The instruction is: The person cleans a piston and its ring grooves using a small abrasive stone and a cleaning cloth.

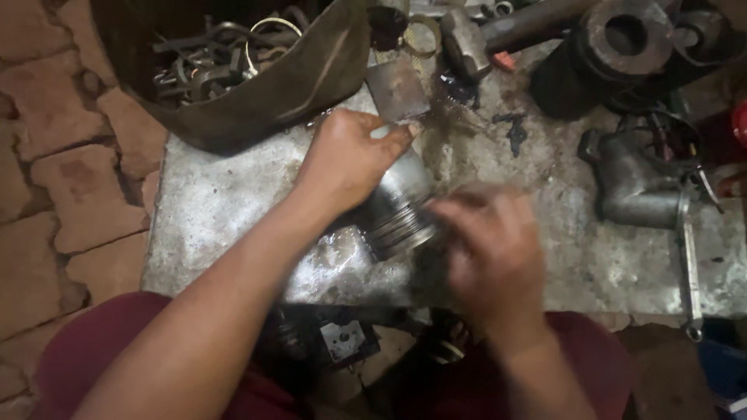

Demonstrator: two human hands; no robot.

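Note:
A shiny metal piston [398,204] with ring grooves lies on its side on the grey metal slab [218,210]. My left hand [346,159] grips its smooth skirt end from above. My right hand [486,249] is blurred with motion and covers the grooved crown end, fingers curled around it. What the right fingers pinch is hidden. Both forearms reach in from the bottom, over dark red trousers.
A dark bag [249,70] full of metal rings and tools sits at the slab's back left. A hammer [475,35], a black cylinder part [615,47], a grey elbow casting [630,183] and a spanner [689,264] lie at the back and right. Brick floor on the left.

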